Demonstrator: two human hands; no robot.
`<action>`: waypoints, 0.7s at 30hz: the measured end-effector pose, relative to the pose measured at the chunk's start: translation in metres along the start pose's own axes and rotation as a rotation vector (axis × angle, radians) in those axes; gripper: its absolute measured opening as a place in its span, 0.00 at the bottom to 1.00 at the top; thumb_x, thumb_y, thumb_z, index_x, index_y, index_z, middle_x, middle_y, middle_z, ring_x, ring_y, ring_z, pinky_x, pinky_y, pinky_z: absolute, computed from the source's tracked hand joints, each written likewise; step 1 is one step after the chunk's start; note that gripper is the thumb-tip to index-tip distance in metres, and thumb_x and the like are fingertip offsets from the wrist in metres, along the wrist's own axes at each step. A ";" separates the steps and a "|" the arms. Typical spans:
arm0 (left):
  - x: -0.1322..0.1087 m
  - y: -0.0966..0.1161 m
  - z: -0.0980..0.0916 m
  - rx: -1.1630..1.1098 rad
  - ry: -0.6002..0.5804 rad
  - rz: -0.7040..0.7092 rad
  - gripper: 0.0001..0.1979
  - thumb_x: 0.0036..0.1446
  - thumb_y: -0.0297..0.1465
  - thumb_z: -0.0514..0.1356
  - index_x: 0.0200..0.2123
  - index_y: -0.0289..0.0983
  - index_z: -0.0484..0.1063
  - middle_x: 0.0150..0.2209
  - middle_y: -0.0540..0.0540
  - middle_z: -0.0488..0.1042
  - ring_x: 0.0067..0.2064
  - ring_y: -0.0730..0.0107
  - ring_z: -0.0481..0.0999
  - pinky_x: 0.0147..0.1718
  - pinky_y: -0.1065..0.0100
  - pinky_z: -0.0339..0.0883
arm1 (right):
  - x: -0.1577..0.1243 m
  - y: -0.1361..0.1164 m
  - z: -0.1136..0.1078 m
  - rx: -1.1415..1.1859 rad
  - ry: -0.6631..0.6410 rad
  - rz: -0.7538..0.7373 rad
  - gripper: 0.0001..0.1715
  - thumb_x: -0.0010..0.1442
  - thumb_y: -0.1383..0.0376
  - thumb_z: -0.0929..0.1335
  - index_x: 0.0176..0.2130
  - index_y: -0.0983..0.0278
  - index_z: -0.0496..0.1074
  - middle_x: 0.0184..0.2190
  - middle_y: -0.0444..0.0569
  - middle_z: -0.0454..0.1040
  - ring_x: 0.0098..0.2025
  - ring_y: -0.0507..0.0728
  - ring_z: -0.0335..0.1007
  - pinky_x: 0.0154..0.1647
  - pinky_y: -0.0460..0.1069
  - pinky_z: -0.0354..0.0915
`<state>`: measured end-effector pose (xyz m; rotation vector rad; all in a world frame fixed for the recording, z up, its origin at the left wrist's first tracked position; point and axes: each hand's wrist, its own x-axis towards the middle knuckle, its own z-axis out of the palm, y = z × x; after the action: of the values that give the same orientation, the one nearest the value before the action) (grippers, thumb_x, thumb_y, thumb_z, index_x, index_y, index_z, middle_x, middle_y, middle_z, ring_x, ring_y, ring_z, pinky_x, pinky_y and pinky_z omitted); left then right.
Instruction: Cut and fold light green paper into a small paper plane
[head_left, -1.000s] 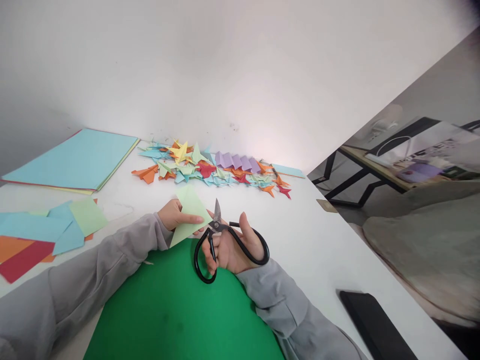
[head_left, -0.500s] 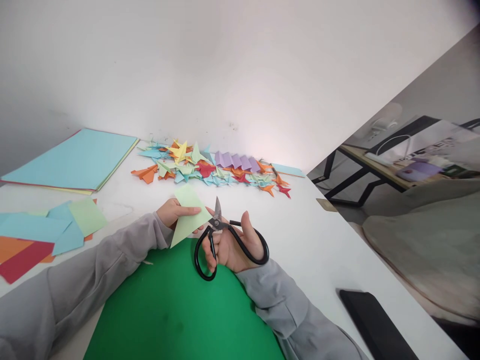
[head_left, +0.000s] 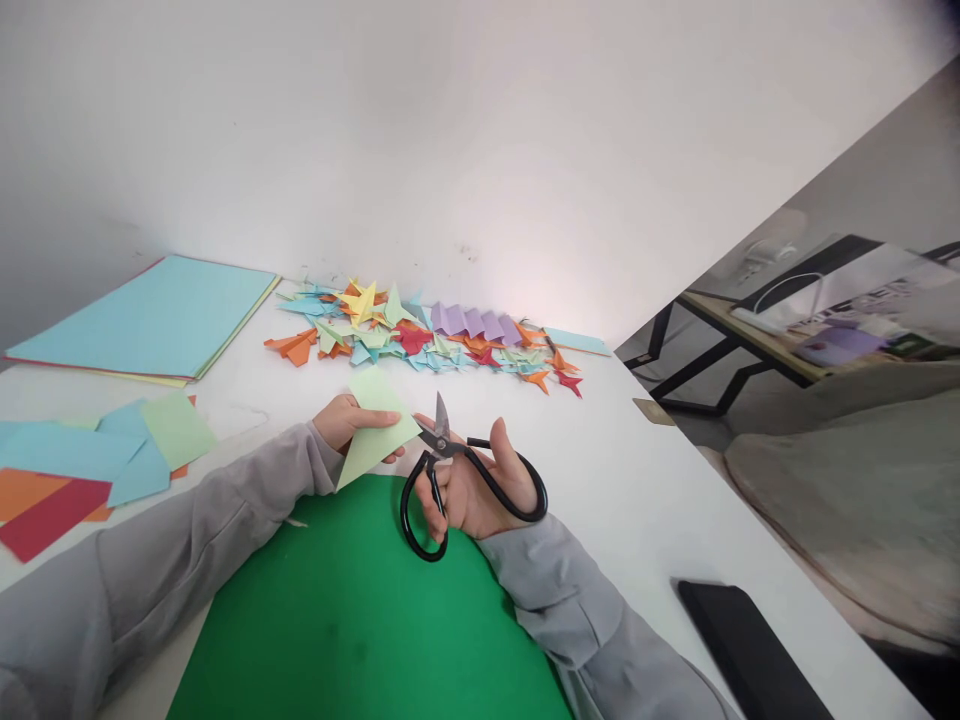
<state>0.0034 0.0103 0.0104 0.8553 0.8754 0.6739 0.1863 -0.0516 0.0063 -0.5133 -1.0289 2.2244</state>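
My left hand (head_left: 341, 422) pinches a pale green piece of paper (head_left: 373, 432), thumb on its upper face, with pointed corners at the right and bottom. In my right hand (head_left: 484, 490) is a pair of scissors (head_left: 441, 445) with black looped handles, its blades spread apart. The lower blade's tip reaches the paper's right corner; whether it touches cannot be made out. Both hands are above the far edge of a green sheet (head_left: 360, 610) on the white table (head_left: 622, 480).
Along the wall lies a row of small folded paper pieces (head_left: 412, 338) in many colours. Large coloured sheets (head_left: 157, 310) are stacked at the far left, with cut paper pieces (head_left: 75, 455) nearer. A black flat object (head_left: 750, 650) lies at the right.
The scissors and my right hand have shifted slightly right, away from the paper. My left hand still holds the paper in nearly the same place.
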 end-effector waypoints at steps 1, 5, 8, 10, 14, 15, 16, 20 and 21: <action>0.000 0.000 -0.001 0.010 -0.030 -0.002 0.05 0.41 0.26 0.62 0.23 0.28 0.72 0.19 0.42 0.73 0.20 0.65 0.72 0.18 0.67 0.66 | 0.000 0.000 0.000 0.001 0.001 0.012 0.47 0.48 0.42 0.33 0.59 0.60 0.35 0.27 0.51 0.70 0.22 0.56 0.66 0.24 0.53 0.59; -0.003 -0.001 -0.001 0.067 -0.175 0.013 0.14 0.41 0.29 0.63 0.33 0.26 0.73 0.19 0.41 0.74 0.20 0.66 0.73 0.18 0.68 0.66 | -0.001 0.000 0.000 0.016 -0.023 0.048 0.48 0.47 0.41 0.34 0.59 0.60 0.35 0.27 0.50 0.70 0.22 0.56 0.66 0.24 0.52 0.58; -0.004 -0.002 0.000 0.110 -0.222 0.035 0.19 0.42 0.31 0.63 0.37 0.25 0.72 0.17 0.41 0.73 0.19 0.67 0.72 0.16 0.71 0.64 | -0.002 0.001 -0.002 0.027 -0.042 0.071 0.48 0.47 0.40 0.36 0.59 0.60 0.36 0.28 0.50 0.70 0.22 0.56 0.66 0.24 0.53 0.58; -0.003 -0.002 0.000 0.082 -0.186 0.023 0.17 0.41 0.31 0.63 0.35 0.26 0.73 0.19 0.40 0.74 0.19 0.68 0.72 0.16 0.72 0.64 | -0.002 0.000 -0.004 0.023 -0.032 0.077 0.49 0.47 0.40 0.35 0.59 0.60 0.37 0.27 0.50 0.70 0.22 0.56 0.65 0.25 0.54 0.58; -0.001 -0.003 0.000 -0.030 0.016 -0.051 0.11 0.38 0.31 0.64 0.24 0.26 0.74 0.19 0.40 0.74 0.20 0.67 0.72 0.16 0.71 0.64 | -0.003 -0.001 -0.005 0.029 -0.022 0.059 0.47 0.47 0.40 0.35 0.59 0.59 0.34 0.27 0.49 0.69 0.21 0.56 0.65 0.25 0.55 0.59; -0.001 -0.003 0.001 -0.045 0.043 -0.059 0.11 0.37 0.30 0.65 0.22 0.26 0.73 0.19 0.40 0.74 0.20 0.65 0.73 0.16 0.70 0.65 | -0.003 -0.002 -0.005 0.027 -0.026 0.058 0.47 0.47 0.41 0.34 0.59 0.59 0.33 0.27 0.49 0.69 0.22 0.56 0.65 0.25 0.55 0.59; -0.001 -0.003 0.001 -0.055 0.048 -0.062 0.10 0.37 0.30 0.65 0.22 0.26 0.73 0.19 0.40 0.74 0.21 0.64 0.73 0.17 0.69 0.65 | -0.002 -0.002 -0.005 0.022 -0.030 0.061 0.47 0.47 0.41 0.34 0.59 0.59 0.32 0.27 0.49 0.69 0.22 0.56 0.65 0.26 0.55 0.59; -0.004 -0.002 0.003 -0.058 -0.007 -0.051 0.13 0.37 0.30 0.65 0.27 0.25 0.74 0.22 0.39 0.75 0.23 0.64 0.74 0.19 0.68 0.65 | -0.002 -0.001 -0.005 0.002 -0.028 0.078 0.47 0.47 0.40 0.34 0.59 0.59 0.32 0.28 0.49 0.70 0.23 0.56 0.66 0.27 0.56 0.59; -0.004 -0.002 0.004 -0.052 -0.015 -0.052 0.14 0.37 0.30 0.65 0.28 0.25 0.74 0.23 0.38 0.75 0.23 0.63 0.74 0.19 0.68 0.65 | -0.002 0.000 -0.005 0.005 -0.031 0.077 0.47 0.47 0.40 0.34 0.59 0.59 0.32 0.28 0.49 0.70 0.23 0.56 0.66 0.27 0.56 0.59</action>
<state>0.0048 0.0050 0.0117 0.7876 0.8607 0.6416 0.1907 -0.0498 0.0036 -0.5261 -1.0348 2.3090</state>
